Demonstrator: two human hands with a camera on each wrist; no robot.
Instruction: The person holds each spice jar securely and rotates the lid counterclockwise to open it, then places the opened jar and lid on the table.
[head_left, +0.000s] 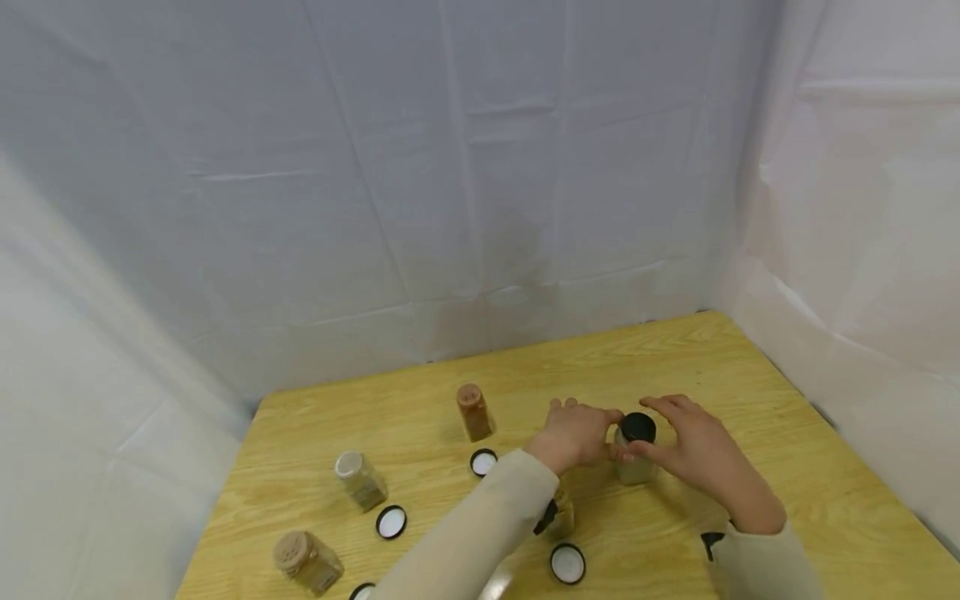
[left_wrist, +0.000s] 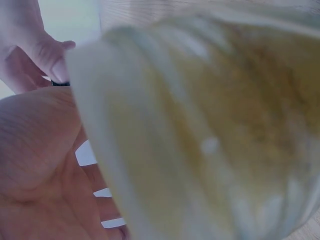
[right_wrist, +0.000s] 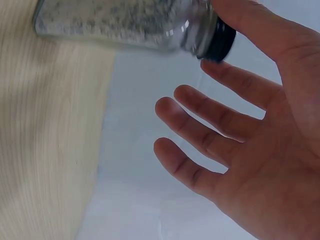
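A clear jar (head_left: pixel 635 471) of pale, dark-flecked contents stands upright under a black lid (head_left: pixel 638 427). From its right, my right hand (head_left: pixel 701 450) pinches the lid between thumb and index finger; the right wrist view shows its other fingers (right_wrist: pixel 200 107) spread. My left hand (head_left: pixel 576 433) reaches in from the left, its thumb and index finger at the jar's near side. Its other fingers look extended in the left wrist view, but a blurred jar (left_wrist: pixel 200 130) hides their tips. That same jar (head_left: pixel 562 517) of yellowish contents stands beneath my left wrist.
A reddish-brown shaker (head_left: pixel 475 414), a pale-topped jar (head_left: pixel 362 482) and a tan-topped jar (head_left: pixel 309 562) stand on the wooden table (head_left: pixel 300 433). Several black-rimmed lids lie inside up, including one lid (head_left: pixel 567 564) near the front. White sheeting (head_left: pixel 420 208) encloses the table.
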